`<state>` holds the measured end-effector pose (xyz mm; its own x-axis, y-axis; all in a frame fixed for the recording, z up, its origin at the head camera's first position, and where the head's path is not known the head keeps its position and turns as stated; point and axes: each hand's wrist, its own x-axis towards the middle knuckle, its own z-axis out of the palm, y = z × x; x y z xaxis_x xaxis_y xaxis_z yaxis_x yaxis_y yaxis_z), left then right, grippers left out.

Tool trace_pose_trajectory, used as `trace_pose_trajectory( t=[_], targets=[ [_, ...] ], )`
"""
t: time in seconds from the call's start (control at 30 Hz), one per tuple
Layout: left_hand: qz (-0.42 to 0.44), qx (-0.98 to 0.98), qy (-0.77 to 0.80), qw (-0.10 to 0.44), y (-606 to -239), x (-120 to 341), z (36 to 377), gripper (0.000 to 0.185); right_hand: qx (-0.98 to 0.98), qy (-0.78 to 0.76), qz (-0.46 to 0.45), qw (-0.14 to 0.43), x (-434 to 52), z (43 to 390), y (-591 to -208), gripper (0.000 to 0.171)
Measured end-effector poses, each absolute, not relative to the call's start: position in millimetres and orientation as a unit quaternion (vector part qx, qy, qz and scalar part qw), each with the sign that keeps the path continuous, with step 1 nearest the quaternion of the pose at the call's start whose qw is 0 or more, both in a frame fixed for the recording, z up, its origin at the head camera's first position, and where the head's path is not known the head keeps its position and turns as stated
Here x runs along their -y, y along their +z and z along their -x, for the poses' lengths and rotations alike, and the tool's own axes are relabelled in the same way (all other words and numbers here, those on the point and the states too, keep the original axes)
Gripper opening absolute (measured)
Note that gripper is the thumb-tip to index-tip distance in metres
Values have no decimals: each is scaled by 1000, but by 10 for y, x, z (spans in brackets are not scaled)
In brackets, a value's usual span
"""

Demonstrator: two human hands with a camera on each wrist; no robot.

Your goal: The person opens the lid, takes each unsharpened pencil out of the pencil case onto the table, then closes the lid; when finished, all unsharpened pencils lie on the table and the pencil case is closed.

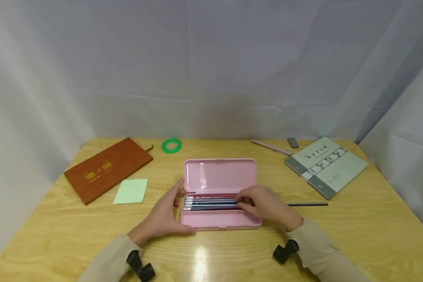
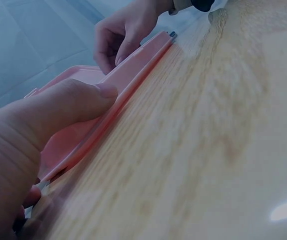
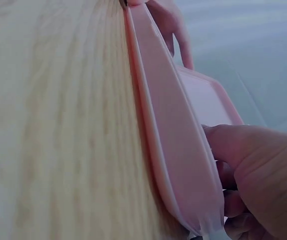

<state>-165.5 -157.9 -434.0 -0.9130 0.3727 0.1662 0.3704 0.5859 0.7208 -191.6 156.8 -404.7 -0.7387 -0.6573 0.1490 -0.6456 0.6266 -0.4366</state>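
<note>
A pink pencil case (image 1: 211, 221) lies with its lid (image 1: 220, 176) raised at the back. Several dark striped pencils (image 1: 211, 203) with metal-ended erasers lie side by side in its rear compartment. My left hand (image 1: 163, 215) holds the case's left end, thumb along the front edge and fingers behind; the left wrist view shows the thumb on the rim. Reaching into the right part of the case, my right hand (image 1: 264, 205) pinches at a pencil with curled fingers. Its fingertips are partly hidden by the case wall in the right wrist view.
Another dark pencil (image 1: 308, 204) lies right of the case. On the left are a brown notebook (image 1: 109, 168), green sticky notes (image 1: 131, 191) and a green tape ring (image 1: 163, 146). A pink pen (image 1: 271, 147), grey eraser (image 1: 293, 143) and grey-green notebook (image 1: 342, 168) lie at the back right.
</note>
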Motion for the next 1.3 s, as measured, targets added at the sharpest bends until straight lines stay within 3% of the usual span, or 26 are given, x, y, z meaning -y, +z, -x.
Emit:
trace_pose_trajectory(
  t=[0.47, 0.8, 1.3],
  targets=[
    [-210, -889, 407, 2, -4342, 1571, 1662, 137, -913, -176, 368, -17, -1473, 1868, -4014, 6],
    [-211, -891, 403, -1, -4348, 1570, 1660, 137, -914, -232, 331, -25, -1645, 1838, -3954, 8],
    [-217, -890, 401, -8, -4358, 1557, 1672, 138, -933, -248, 248, -76, -2841, 1471, -4036, 3]
  ],
)
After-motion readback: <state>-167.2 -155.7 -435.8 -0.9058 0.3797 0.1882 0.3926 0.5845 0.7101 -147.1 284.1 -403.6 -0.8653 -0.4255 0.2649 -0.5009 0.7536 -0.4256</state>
